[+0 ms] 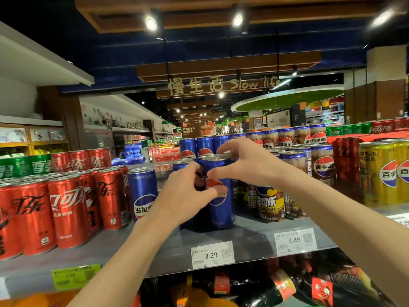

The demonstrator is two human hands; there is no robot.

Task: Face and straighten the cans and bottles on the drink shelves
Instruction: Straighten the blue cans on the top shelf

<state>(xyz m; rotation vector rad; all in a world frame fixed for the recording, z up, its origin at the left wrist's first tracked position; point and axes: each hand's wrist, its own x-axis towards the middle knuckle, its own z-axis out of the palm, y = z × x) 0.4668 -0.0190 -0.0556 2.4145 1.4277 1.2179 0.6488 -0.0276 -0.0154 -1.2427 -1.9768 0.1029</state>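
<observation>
A tall blue Pepsi can [221,209] stands upright near the front of the grey shelf [247,238], its logo facing me. My right hand [245,165] curls round the can's top rim, thumb on its left side. My left hand [188,191] grips a dark can just to its left, mostly hidden behind the fingers, with the thumb reaching across the blue can's logo. Another blue Pepsi can [142,193] stands further left, logo turned slightly aside. More blue cans [204,146] stand in rows behind.
Red Coca-Cola cans [66,209] fill the shelf's left part, green cans [22,166] behind them. Brown-labelled Pepsi cans [271,202] stand to the right, yellow ones [385,173] at the far right. Price tags [212,254] hang on the shelf edge. Dark bottles [276,286] lie below.
</observation>
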